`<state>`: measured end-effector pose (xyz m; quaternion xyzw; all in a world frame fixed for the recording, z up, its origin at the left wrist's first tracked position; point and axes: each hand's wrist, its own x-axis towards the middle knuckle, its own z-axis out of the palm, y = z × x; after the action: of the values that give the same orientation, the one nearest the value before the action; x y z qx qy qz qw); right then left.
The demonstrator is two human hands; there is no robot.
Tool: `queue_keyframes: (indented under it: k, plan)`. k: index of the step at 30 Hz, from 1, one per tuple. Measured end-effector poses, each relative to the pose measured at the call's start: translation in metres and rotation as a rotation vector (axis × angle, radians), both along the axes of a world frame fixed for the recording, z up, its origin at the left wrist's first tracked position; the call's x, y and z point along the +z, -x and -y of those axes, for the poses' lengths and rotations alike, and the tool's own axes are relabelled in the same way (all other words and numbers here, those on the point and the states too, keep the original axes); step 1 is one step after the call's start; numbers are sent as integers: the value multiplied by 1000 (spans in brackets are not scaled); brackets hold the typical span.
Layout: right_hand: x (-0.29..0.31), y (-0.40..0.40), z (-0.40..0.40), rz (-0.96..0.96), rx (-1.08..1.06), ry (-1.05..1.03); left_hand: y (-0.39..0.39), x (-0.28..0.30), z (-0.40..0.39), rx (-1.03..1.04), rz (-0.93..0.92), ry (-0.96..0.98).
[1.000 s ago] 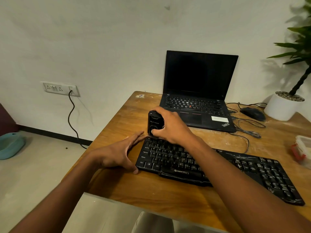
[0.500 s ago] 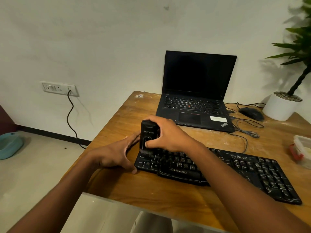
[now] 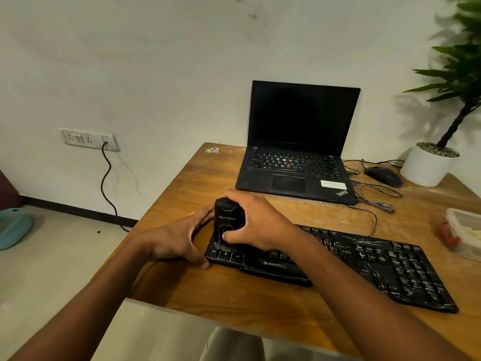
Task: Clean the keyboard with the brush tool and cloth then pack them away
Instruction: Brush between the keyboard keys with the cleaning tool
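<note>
Wooden and scuffed, the bench (image 3: pixel 234 303) stands in a corner against a pale wall. On its near part lies the black keyboard (image 3: pixel 364 264), and the brush tool (image 3: pixel 229 222) stands upright on the keyboard's left end, its bristles down on the bottom row by the Ctrl key. The right hand (image 3: pixel 260 227) grips the brush tool, fingers (image 3: pixel 234 237) curled round its body. The left hand (image 3: pixel 177 238) rests at the keyboard's left edge, fingers loosely straight and close together, the thumb against the near corner, steadying it.

A second ago the brush tool sat at the far top-left corner of the keys; it has since been drawn toward the person, down across the rows to the nearest one. The left hand has hardly moved. That reads as one finished sweep of the leftmost column, so cleaning seems only just begun, with most of the keys rightward untouched.

Beyond stand an open laptop (image 3: pixel 299 152), a mouse (image 3: pixel 382 175) with its cable, a potted plant (image 3: pixel 429 165) and, at the right edge, a plastic box (image 3: pixel 463 230). No cloth can be made out.
</note>
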<state>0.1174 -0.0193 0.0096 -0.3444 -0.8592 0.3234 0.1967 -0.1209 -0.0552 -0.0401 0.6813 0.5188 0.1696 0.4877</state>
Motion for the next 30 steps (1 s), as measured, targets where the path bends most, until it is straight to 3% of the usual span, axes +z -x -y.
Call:
queue_keyframes:
  k: [4,10,17,22,27,30]
  plan:
    - [3,-3,-4,48,-97,-174,1,1,0,-3,11,12]
    - [-1,6,10,-43,50,6,0,-1,0,5,-24,-19]
    - [2,6,4,14,-71,-192,2,-2,1,-25,38,-19]
    - [1,2,11,-67,28,39,3,-4,-3,-22,-2,-37]
    - [0,-10,6,25,-75,-108,5,-7,-3,-25,21,-2]
    - [5,-16,10,-35,-81,-116,6,-8,-4,-21,16,5]
